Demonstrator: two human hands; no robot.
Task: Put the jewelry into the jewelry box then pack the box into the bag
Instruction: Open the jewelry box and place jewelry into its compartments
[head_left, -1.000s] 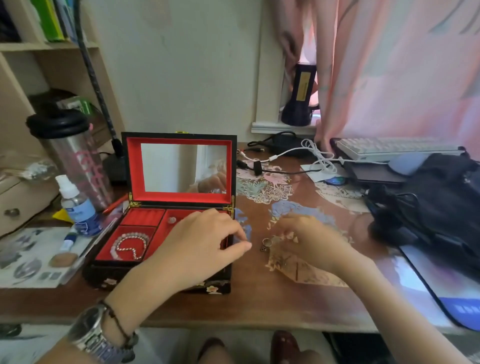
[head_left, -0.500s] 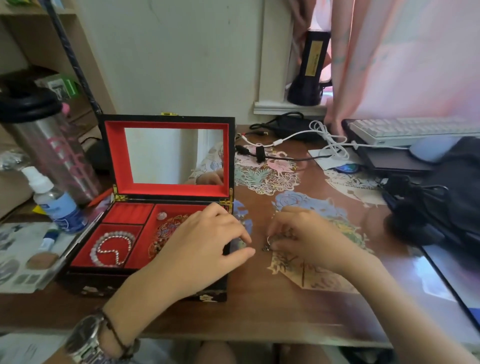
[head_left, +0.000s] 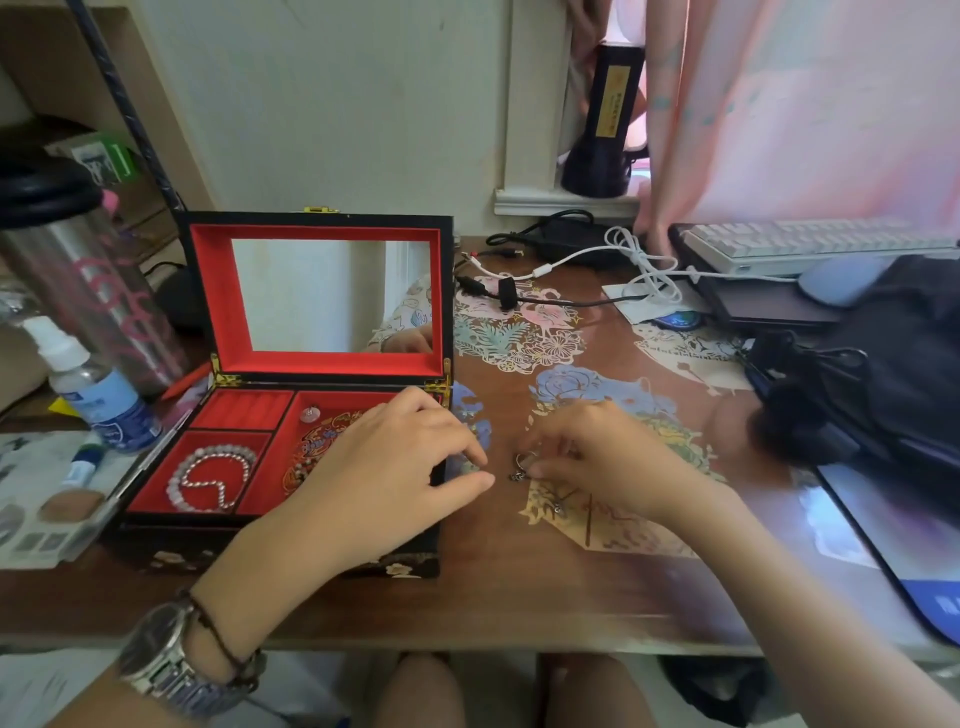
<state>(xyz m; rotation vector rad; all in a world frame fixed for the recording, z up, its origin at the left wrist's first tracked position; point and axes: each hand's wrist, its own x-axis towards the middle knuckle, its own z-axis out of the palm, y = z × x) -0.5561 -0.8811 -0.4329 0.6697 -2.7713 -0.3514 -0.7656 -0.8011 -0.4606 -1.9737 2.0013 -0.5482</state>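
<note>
A brown wooden desk (head_left: 493, 597) carries a black bag (head_left: 883, 374) at right and an open black, red-lined jewelry box (head_left: 291, 415) at left. Left hand (head_left: 395, 467) rests curled on the box's right edge; right hand (head_left: 608, 462) pinches a small silver ring (head_left: 522, 462) just beside it.

We see soft daylight glowing through the pink curtain (head_left: 810, 104) at upper right, leaving pale glare on the glossy tabletop (head_left: 519, 597) near its front edge, while wide-angle bending and smeared blur spoil the black bag (head_left: 883, 374) and the frame's edges.
</note>
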